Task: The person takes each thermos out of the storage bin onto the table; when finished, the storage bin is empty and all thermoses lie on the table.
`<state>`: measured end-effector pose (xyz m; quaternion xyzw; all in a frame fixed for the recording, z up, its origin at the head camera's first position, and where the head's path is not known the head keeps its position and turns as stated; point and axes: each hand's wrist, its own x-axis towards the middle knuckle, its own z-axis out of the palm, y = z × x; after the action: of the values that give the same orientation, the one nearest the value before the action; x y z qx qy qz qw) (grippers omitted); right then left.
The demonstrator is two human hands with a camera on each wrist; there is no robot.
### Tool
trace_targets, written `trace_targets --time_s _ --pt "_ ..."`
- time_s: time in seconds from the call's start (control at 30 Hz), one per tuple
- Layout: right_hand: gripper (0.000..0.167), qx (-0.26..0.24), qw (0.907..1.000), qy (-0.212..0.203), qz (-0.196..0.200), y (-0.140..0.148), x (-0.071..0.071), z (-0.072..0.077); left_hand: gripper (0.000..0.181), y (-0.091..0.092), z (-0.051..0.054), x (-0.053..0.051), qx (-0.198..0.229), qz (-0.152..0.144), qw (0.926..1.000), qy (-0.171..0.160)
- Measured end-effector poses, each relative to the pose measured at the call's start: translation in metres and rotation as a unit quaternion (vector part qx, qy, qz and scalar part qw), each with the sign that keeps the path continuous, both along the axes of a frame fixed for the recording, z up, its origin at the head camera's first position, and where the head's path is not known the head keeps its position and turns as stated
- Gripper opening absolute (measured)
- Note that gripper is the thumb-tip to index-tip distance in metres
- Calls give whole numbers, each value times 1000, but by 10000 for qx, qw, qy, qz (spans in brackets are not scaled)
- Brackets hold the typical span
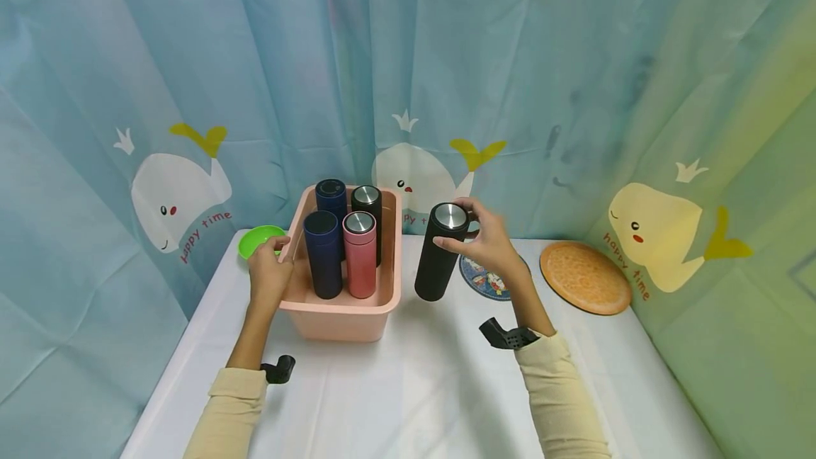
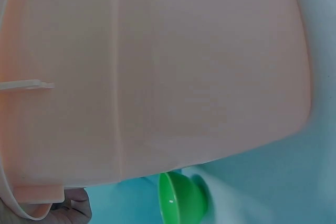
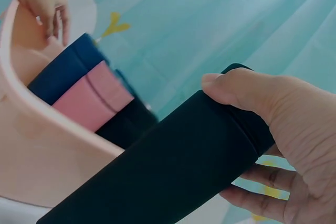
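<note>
My right hand (image 1: 487, 236) grips a black thermos bottle (image 1: 435, 261) with a silver-topped lid near its upper end, just right of a pink plastic bin (image 1: 344, 324). In the right wrist view thumb and fingers lie around the bottle (image 3: 173, 156), which leans. The left hand (image 1: 269, 271) holds the bin's left rim; in the left wrist view its fingers curl under the edge, the rest hidden. Inside the bin stand a pink bottle (image 1: 360, 261), a front dark blue bottle (image 1: 324, 261), a rear dark blue bottle (image 1: 331, 193) and a black bottle (image 1: 367, 197).
A green bowl (image 1: 255, 238) sits behind the left hand, beside the bin. Past the right hand lie a patterned blue round mat (image 1: 487, 285) and an orange-brown round mat (image 1: 586, 278). A curtain (image 1: 306, 91) rises behind the white table (image 1: 357, 402).
</note>
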<state>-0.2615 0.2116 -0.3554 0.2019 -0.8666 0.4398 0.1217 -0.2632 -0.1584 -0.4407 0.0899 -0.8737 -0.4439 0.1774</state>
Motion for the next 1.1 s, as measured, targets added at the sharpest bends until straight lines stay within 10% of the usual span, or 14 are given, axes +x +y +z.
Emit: trace_targets --time_s 1.1 --pt "80 373 9971 -590 -301 -5 -8 -61 40 -1 -2 -1 -84 2 10000 -41"
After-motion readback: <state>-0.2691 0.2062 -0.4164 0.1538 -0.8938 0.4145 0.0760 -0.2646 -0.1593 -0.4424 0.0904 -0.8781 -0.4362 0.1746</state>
